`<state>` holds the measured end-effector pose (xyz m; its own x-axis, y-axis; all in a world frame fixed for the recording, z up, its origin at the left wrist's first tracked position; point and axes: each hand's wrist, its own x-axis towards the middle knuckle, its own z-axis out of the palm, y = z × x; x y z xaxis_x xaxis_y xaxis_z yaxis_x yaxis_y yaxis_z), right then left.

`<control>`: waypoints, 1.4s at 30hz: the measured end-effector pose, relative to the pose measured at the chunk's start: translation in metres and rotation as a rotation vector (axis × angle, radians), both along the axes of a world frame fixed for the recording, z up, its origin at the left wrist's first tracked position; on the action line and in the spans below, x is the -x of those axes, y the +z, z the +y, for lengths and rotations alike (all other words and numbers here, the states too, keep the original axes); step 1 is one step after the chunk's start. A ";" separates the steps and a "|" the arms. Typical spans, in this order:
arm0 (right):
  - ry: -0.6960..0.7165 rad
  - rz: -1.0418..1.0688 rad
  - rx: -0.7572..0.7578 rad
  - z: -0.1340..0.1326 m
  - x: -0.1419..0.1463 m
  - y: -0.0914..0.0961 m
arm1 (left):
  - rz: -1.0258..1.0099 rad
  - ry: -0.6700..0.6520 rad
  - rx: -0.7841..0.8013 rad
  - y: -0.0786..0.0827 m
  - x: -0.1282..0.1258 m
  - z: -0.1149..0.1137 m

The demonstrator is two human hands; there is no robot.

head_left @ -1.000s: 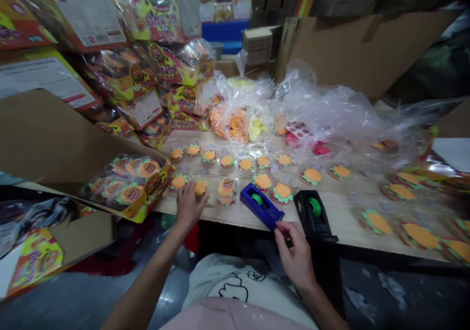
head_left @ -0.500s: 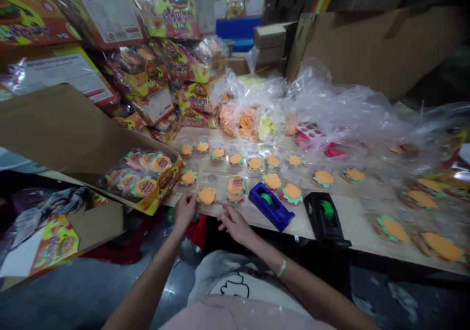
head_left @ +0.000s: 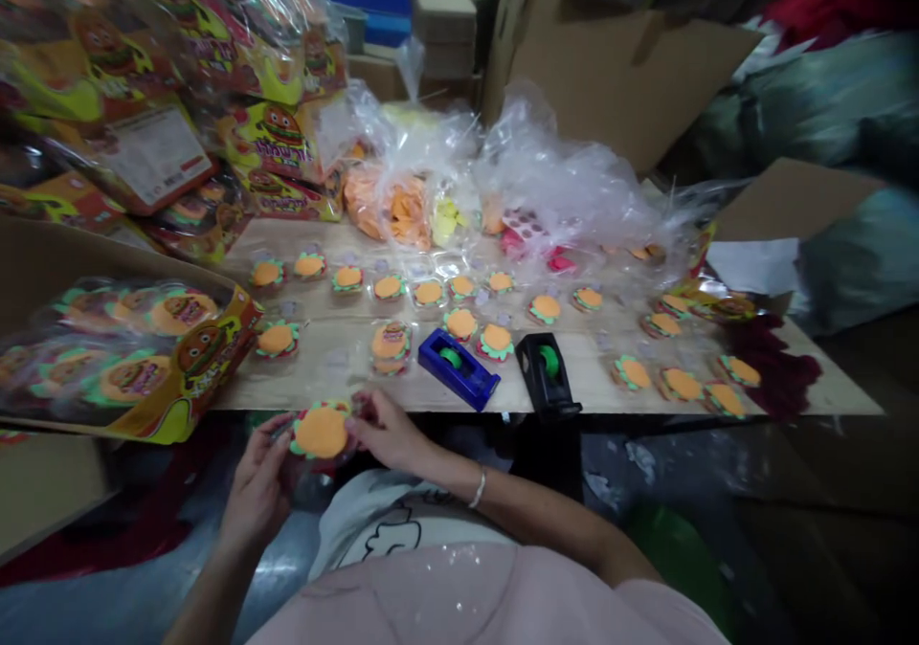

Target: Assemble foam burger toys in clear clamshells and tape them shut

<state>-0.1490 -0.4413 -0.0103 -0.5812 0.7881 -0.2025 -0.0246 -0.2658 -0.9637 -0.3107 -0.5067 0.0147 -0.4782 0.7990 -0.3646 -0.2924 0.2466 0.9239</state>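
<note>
A toy burger (head_left: 321, 432) with an orange top and a green frilled edge is held just off the table's front edge. My left hand (head_left: 262, 478) grips its left side, fingers closed. At its right side my right hand (head_left: 388, 432) pinches the edge. A clear plastic shell seems to surround the burger, though its outline is blurred. Closest on the table are a packed burger with a printed label (head_left: 392, 342), a blue tape dispenser (head_left: 459, 367) and a black tape dispenser (head_left: 548, 377), both holding green rolls.
Several more burgers in clear shells lie in rows on the wooden table (head_left: 402, 391). An open display box (head_left: 222, 358) of labelled burgers stands at the left. Behind are stacked wrapped boxes (head_left: 277, 138) and clear bags (head_left: 392, 205) of orange and yellow pieces. Dark red cloth (head_left: 772, 363) lies at the right end.
The burger at the table's front edge is now lifted off and held between both hands, nearer my body. My right hand has closed on it. The view has turned to the right.
</note>
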 end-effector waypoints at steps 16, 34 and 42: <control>-0.204 0.037 0.074 -0.029 -0.142 0.038 | -0.462 -0.749 0.056 0.035 -0.102 -0.006; 0.103 0.041 -0.182 -0.062 -0.178 0.048 | -0.600 -0.734 0.284 0.028 -0.126 -0.016; -0.016 0.071 -0.018 -0.065 -0.169 0.036 | -0.425 -0.714 0.310 0.033 -0.136 -0.014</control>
<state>0.0198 -0.5067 0.0256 -0.5806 0.8008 -0.1471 -0.0971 -0.2475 -0.9640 -0.1744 -0.5207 0.0474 0.3215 0.6909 -0.6475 -0.2762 0.7226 0.6338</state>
